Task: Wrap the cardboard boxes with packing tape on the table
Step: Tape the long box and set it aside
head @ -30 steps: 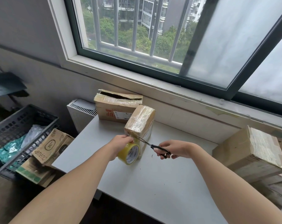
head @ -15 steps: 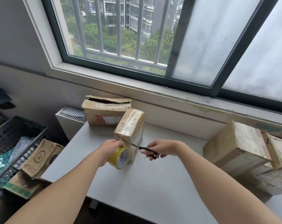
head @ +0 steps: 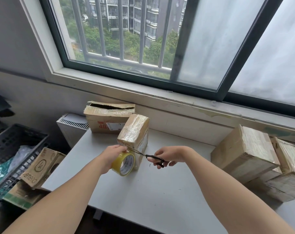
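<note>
Scissors (head: 150,157) gripped in your right hand (head: 170,155), blades at the taut tape strip; left hand (head: 112,155) fingers clamped on the roll (head: 124,164), tensioning it against the upright box (head: 134,134), frame centre, for cutting.

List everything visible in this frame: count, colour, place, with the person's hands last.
Upright box: 1, brown, taped, table centre.
Open box: 1, brown, back of table.
Taped boxes: at least 2, brown, right.
Tape roll: 1, yellow, against upright box.
Scissors: 1, black handles, at the tape.
Table: 1, grey.
Crate: 1, black, left.
Floor boxes: at least 2, brown, by crate.
Window: 1, dark frame, barred.
Left hand: on roll.
Right hand: holding scissors.
</note>
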The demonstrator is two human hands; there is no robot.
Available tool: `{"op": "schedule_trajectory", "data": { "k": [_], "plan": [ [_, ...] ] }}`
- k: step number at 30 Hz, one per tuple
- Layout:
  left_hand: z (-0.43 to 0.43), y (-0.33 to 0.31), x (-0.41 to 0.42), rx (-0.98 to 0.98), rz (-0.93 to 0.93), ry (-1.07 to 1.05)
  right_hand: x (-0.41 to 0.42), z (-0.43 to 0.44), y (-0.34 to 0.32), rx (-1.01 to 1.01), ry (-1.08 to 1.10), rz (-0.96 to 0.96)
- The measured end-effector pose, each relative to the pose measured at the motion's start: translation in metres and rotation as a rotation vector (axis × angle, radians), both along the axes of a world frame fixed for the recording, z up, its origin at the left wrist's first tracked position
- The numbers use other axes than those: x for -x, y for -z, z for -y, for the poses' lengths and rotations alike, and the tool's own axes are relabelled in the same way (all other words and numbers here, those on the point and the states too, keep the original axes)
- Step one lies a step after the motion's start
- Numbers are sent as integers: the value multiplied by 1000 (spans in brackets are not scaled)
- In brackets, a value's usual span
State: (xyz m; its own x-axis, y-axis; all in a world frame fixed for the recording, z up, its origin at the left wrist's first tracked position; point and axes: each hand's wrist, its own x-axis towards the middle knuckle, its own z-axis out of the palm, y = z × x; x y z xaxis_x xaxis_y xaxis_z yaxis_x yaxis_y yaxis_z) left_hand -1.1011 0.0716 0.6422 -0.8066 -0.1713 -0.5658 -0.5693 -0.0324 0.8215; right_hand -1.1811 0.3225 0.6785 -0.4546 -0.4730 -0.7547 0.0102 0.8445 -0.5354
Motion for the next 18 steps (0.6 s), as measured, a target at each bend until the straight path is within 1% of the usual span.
{"op": "schedule_trajectory", "data": {
  "k": [3,5,10,13,18],
  "plan": [
    [-2,1,-1,61,16,23,-3,2,4,89,40,53],
    [-2,3,-2,56,25,19,-4,4,5,124,50,62],
    [1,1,-3,-1,24,5,-5,6,6,110,45,75],
    [3,-2,-3,-2,9,19,-5,4,8,82,54,72],
    [4,2,-7,17,20,33,-6,3,10,152,100,129]
  ]
}}
